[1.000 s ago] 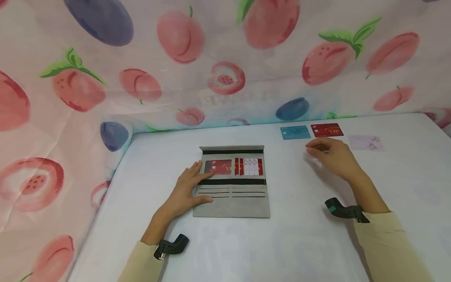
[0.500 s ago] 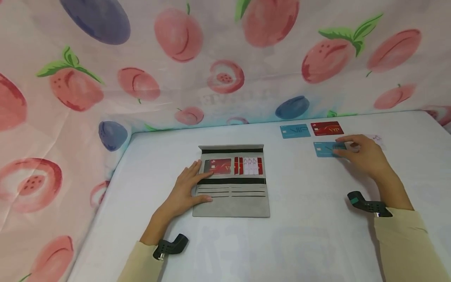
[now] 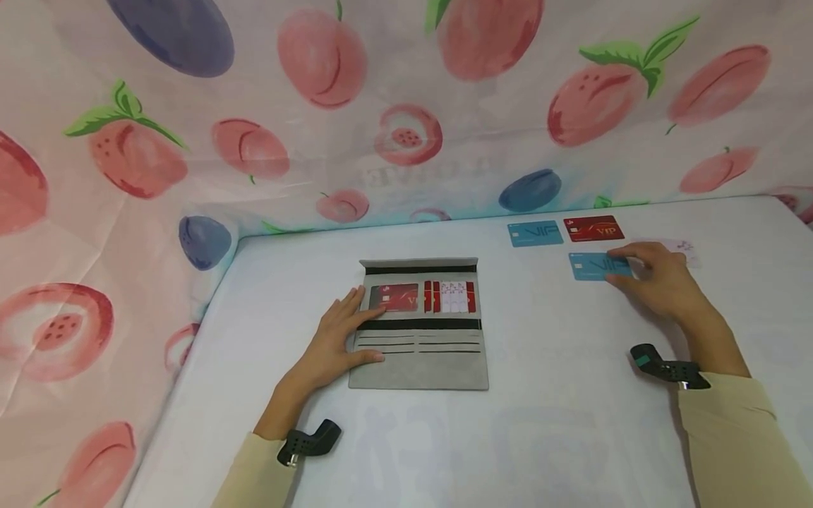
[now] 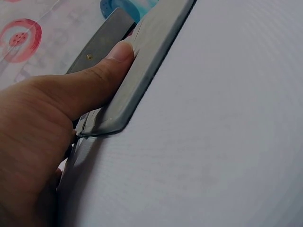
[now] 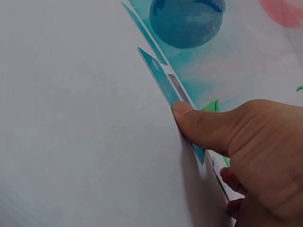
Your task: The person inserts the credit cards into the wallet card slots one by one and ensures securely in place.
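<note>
A grey card wallet (image 3: 419, 370) lies unfolded, a red VIP card (image 3: 396, 298) in its left window and several red and pale cards (image 3: 452, 297) at the right. My left hand (image 3: 333, 339) rests on the wallet's left side, fingers spread. In the left wrist view, that thumb (image 4: 106, 75) presses the grey flap. My right hand (image 3: 667, 279) pinches a blue VIP card (image 3: 586, 266) near its right end, thumb on the lower edge and fingertip on the upper. In the right wrist view, the same thumb (image 5: 201, 125) covers part of the card, which is close over the table.
Behind the right hand, another blue VIP card (image 3: 535, 233) and a red VIP card (image 3: 593, 228) lie side by side. A pale pink card (image 3: 686, 249) is partly hidden behind that hand. A fruit-printed cloth (image 3: 464, 141) rises along the white table's (image 3: 533, 437) back edge.
My right hand has moved to the right and set the blue card down in front of the red one, still holding its right end. The left hand has stayed on the wallet.
</note>
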Demonstrator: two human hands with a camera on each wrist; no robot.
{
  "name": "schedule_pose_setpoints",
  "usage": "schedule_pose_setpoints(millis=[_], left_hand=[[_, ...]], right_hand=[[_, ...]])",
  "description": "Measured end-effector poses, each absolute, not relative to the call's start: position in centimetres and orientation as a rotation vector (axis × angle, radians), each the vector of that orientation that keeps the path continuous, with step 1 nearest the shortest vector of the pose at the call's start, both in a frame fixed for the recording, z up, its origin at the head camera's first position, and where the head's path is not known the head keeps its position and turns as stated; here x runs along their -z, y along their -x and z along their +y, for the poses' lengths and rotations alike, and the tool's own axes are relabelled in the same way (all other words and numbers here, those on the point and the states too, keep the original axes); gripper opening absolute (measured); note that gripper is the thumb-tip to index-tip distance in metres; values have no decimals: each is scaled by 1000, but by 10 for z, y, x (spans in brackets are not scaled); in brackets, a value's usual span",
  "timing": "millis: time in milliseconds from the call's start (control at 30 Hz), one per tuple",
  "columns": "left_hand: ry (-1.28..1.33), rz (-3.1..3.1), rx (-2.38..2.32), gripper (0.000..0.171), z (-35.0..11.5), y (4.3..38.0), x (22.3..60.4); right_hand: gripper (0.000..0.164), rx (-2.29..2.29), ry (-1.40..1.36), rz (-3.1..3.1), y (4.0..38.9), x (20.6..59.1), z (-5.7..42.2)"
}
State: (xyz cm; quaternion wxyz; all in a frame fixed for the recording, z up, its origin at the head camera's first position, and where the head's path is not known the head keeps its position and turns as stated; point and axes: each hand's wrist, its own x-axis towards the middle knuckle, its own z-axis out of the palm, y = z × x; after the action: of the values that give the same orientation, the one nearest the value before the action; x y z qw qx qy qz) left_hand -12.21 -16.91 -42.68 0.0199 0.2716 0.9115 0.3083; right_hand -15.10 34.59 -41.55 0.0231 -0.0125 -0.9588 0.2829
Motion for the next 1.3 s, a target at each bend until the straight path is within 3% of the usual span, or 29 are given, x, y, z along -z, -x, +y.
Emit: schedule_pose_setpoints(millis=[433, 800, 1300], left_hand=[[-893, 2776, -941, 79, -175, 121, 419], [-954, 2780, -920, 55, -187, 124, 422], [-1074, 2889, -845, 48, -190, 131, 427]], right_hand=[[69, -879, 125, -2951, 151, 414, 347], [48, -868, 127, -2923, 145, 406, 349], [50, -1004, 148, -2935, 141, 399, 356]])
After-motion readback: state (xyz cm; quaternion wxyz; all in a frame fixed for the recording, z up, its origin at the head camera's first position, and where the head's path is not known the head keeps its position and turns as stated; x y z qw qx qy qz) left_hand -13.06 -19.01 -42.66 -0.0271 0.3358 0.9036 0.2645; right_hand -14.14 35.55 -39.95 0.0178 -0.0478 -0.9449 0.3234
